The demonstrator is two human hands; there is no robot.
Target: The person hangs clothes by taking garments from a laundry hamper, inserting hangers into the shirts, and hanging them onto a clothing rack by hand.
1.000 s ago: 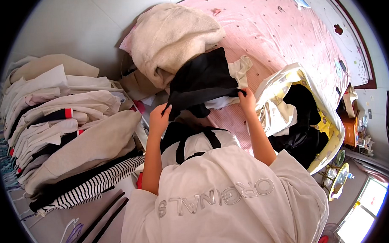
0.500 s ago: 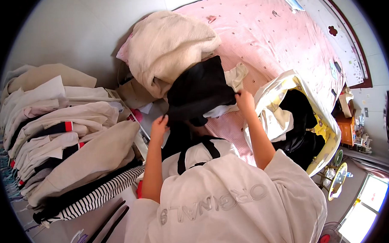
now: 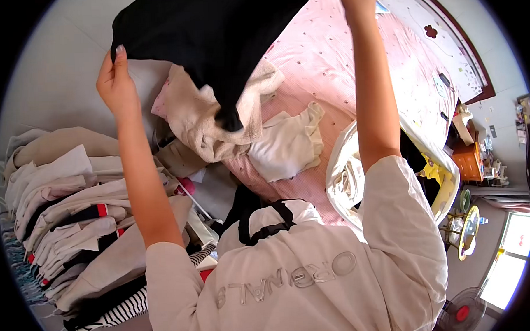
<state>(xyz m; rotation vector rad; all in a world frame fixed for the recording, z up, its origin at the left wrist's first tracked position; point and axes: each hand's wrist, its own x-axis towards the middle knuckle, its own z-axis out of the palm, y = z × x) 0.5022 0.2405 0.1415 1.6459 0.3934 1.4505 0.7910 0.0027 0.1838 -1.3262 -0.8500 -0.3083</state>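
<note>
A black garment [image 3: 208, 33] hangs spread high between my two hands, its top cut off by the frame and a narrow end dangling down. My left hand [image 3: 117, 83] pinches its left edge, thumb on the front. At the upper right, my right hand [image 3: 358, 2] is raised to the garment's other side; its fingertips lie partly beyond the frame. Below the garment, a beige fleece blanket [image 3: 199, 121] is heaped on the pink bed. Beside it lies a white garment with a ruffled edge [image 3: 287, 142].
Hanging clothes [image 3: 68, 201] crowd the left side. A yellow-lined fabric basket [image 3: 449, 176] with black and white clothes stands right, partly behind my right arm. The pink bedsheet [image 3: 325, 58] stretches behind. A fan [image 3: 461, 311] is at lower right.
Both hands have risen and moved apart, lifting the black garment up from the bed and spreading it. The white ruffled garment beneath has come into full view.
</note>
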